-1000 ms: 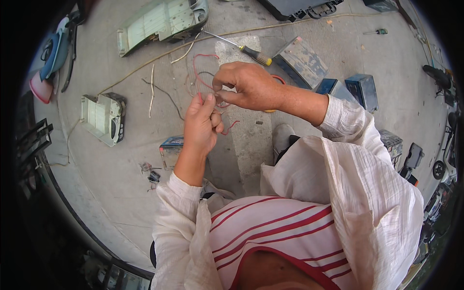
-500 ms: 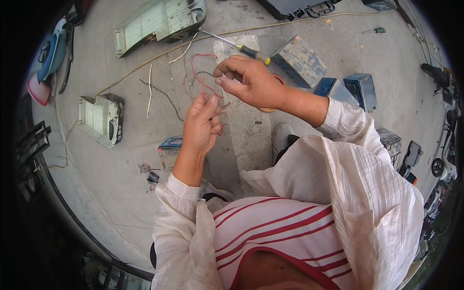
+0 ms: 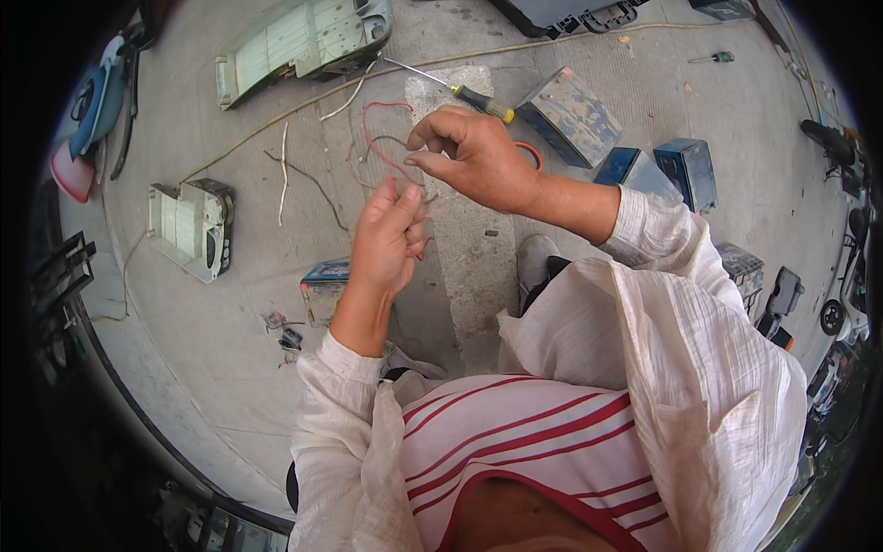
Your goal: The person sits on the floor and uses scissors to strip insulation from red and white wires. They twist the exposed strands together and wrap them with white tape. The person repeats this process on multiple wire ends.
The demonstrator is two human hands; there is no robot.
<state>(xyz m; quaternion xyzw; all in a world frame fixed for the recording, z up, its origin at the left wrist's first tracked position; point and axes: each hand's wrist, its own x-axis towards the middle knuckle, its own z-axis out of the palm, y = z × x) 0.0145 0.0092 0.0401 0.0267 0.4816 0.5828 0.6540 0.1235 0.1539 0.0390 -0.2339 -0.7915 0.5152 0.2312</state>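
Observation:
My left hand (image 3: 384, 230) is closed, its thumb and forefinger pinching a thin red wire whose red tip (image 3: 427, 245) pokes out beside the curled fingers. Just above and to the right, my right hand (image 3: 474, 158) hovers with thumb and forefinger apart and the other fingers bent; no object shows between them. Beneath and beyond both hands, a loose red wire (image 3: 366, 120) and a dark wire (image 3: 375, 141) curl over the concrete floor. A long screwdriver (image 3: 478, 99) with a black and yellow handle lies past my right hand.
Box-shaped batteries stand to the right, one dusty (image 3: 575, 120) and one blue (image 3: 685, 175); another battery (image 3: 324, 293) sits by my left forearm. Pale plastic casings (image 3: 303, 51) lie at the far left. White wire (image 3: 283, 175), a small screwdriver (image 3: 722, 57) and a black case (image 3: 570, 17) are farther out.
My right hand has shifted slightly left and its thumb and forefinger stay apart. My left hand keeps its pinch, nearly in place.

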